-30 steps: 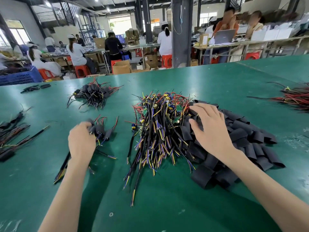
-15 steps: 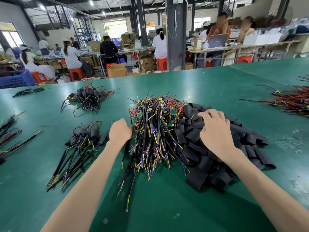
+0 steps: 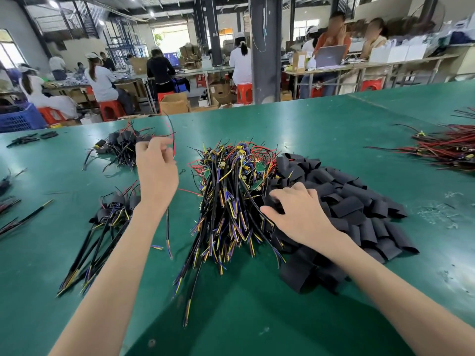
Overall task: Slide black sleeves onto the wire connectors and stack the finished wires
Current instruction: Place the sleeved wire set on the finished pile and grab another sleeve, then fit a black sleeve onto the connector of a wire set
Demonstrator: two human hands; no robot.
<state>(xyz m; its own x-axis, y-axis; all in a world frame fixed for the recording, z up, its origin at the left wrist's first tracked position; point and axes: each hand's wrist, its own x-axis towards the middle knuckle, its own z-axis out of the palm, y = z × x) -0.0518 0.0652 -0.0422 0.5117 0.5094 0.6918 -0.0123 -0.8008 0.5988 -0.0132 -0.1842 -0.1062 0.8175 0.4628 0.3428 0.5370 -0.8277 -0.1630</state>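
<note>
My left hand (image 3: 156,173) is up over the green counter (image 3: 321,129), fingers curled round one wire (image 3: 167,227) whose black tail hangs beside the wrist (its red lead arcs above). My right hand (image 3: 300,217) rests on the heap of black sleeves (image 3: 359,209), fingers bent; I cannot tell if it grips one. The pile of bare wires (image 3: 228,196) lies between the hands, the finished stack (image 3: 102,227) at left.

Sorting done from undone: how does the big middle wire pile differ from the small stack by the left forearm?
The middle pile is far bigger and heaped; the left stack is thin and flat. The middle pile's far ends show bare green boards; the left stack's wear black sleeves. Both are black cables with coloured tips toward the person.
</note>
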